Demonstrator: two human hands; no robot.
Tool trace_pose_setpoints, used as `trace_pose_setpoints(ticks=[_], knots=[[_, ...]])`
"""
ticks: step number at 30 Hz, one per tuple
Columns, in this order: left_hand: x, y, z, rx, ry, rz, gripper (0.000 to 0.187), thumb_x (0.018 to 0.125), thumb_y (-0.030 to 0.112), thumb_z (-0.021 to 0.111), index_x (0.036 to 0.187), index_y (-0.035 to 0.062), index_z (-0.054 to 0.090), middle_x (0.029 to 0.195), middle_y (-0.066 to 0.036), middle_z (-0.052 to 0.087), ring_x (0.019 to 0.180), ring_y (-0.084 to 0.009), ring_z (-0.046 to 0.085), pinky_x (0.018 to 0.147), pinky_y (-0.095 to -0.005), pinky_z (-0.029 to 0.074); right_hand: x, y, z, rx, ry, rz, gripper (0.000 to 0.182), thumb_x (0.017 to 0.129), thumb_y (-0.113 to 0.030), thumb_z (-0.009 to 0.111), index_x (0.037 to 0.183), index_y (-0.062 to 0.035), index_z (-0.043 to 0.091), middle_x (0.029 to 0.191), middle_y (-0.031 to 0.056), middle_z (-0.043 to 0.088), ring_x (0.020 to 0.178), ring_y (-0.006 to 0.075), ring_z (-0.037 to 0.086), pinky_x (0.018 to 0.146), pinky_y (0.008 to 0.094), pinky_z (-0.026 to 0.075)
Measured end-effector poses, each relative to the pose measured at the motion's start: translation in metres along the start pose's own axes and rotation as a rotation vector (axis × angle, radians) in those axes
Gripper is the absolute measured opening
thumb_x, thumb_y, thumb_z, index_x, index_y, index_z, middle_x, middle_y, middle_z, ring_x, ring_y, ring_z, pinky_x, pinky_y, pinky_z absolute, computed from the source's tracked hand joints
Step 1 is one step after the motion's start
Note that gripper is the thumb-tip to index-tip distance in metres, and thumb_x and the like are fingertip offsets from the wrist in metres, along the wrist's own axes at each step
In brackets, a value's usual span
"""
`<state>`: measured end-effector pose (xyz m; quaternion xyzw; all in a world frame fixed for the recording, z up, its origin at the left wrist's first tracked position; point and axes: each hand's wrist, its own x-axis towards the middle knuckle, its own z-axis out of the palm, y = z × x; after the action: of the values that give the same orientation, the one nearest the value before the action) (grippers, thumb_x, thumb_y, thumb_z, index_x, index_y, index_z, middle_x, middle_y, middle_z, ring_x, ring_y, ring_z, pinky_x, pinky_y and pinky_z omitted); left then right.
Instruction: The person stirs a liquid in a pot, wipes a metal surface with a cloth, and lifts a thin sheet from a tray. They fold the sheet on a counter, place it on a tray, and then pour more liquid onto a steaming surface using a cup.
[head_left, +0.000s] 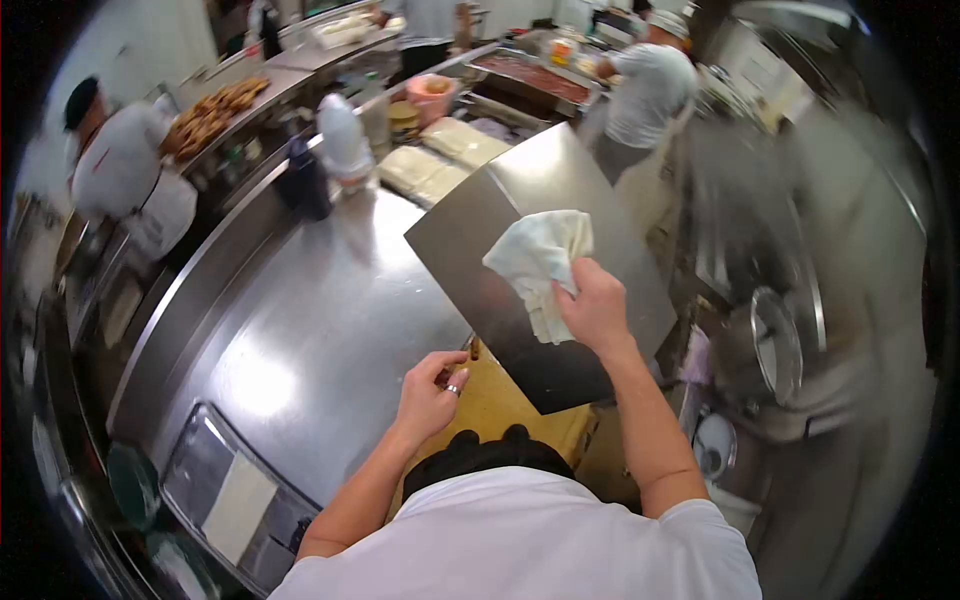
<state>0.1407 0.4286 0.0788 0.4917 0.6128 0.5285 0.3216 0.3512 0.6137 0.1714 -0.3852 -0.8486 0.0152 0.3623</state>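
Observation:
My right hand [593, 305] is closed on a crumpled white cloth [540, 255], held over a large, tilted metal sheet [620, 240]. The cloth hides part of the sheet; whether it touches the surface is hard to tell. To the left of the sheet's lower edge is my left hand [430, 395], loosely curled, with a ring on one finger and a gap between the fingers. Nothing shows in its grasp. Near its fingertips lies a small brown object [473, 348], at the edge of a yellow board [490, 390].
A steel counter [330, 290] carries a tray [205, 470], a white bottle [343, 140] and a dark container [306, 180]. Wrapped white packs [425, 172] lie beyond. One person [135, 170] stands at left, another [650, 85] at the back right. Metal pots [775, 345] are at right.

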Motion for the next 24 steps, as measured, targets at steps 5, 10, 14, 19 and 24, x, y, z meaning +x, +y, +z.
trace_pose_setpoints(ticks=[5, 10, 14, 19, 24], knots=[[-0.027, -0.022, -0.031, 0.019, 0.261, -0.160, 0.021, 0.093, 0.005, 0.071, 0.114, 0.0019, 0.071, 0.102, -0.010, 0.071, 0.072, -0.0147, 0.063, 0.069, -0.0295, 0.054, 0.042, -0.021, 0.118, 0.162, -0.262, -0.053, 0.026, 0.081, -0.022, 0.075, 0.087, -0.0035, 0.058, 0.086, 0.0210, 0.065, 0.084, 0.0462, 0.064, 0.072, 0.0540, 0.050], [-0.044, -0.035, -0.038, 0.096, 0.477, -0.241, 0.022, 0.093, 0.007, 0.072, 0.115, 0.0031, 0.072, 0.091, -0.008, 0.071, 0.067, -0.0132, 0.062, 0.066, -0.0290, 0.052, 0.066, -0.031, 0.210, 0.259, -0.525, -0.016, 0.028, 0.083, -0.028, 0.070, 0.093, -0.0031, 0.062, 0.093, 0.0237, 0.069, 0.091, 0.0465, 0.065, 0.080, 0.0542, 0.051], [-0.045, -0.018, -0.027, 0.099, 0.597, -0.399, 0.023, 0.093, 0.009, 0.072, 0.116, 0.0051, 0.072, 0.082, -0.007, 0.070, 0.067, -0.0119, 0.062, 0.063, -0.0292, 0.051, 0.081, -0.029, 0.266, 0.287, -0.609, -0.023, 0.030, 0.082, -0.028, 0.067, 0.096, -0.0018, 0.064, 0.095, 0.0260, 0.070, 0.093, 0.0469, 0.066, 0.082, 0.0548, 0.052], [-0.050, -0.024, -0.006, 0.118, 0.668, -0.484, 0.024, 0.093, 0.008, 0.072, 0.117, 0.0052, 0.072, 0.084, -0.007, 0.070, 0.067, -0.0117, 0.062, 0.062, -0.0288, 0.050, 0.100, -0.026, 0.308, 0.313, -0.683, -0.003, 0.030, 0.080, -0.024, 0.066, 0.097, 0.0005, 0.065, 0.097, 0.0288, 0.070, 0.096, 0.0477, 0.067, 0.085, 0.0550, 0.053], [-0.046, -0.017, 0.008, 0.120, 0.729, -0.468, 0.024, 0.094, 0.007, 0.071, 0.118, 0.0041, 0.072, 0.089, -0.006, 0.071, 0.071, -0.0115, 0.064, 0.065, -0.0286, 0.051, 0.115, -0.014, 0.344, 0.373, -0.675, -0.009, 0.031, 0.077, -0.024, 0.066, 0.096, 0.0005, 0.067, 0.099, 0.0294, 0.070, 0.097, 0.0477, 0.067, 0.088, 0.0540, 0.053]])
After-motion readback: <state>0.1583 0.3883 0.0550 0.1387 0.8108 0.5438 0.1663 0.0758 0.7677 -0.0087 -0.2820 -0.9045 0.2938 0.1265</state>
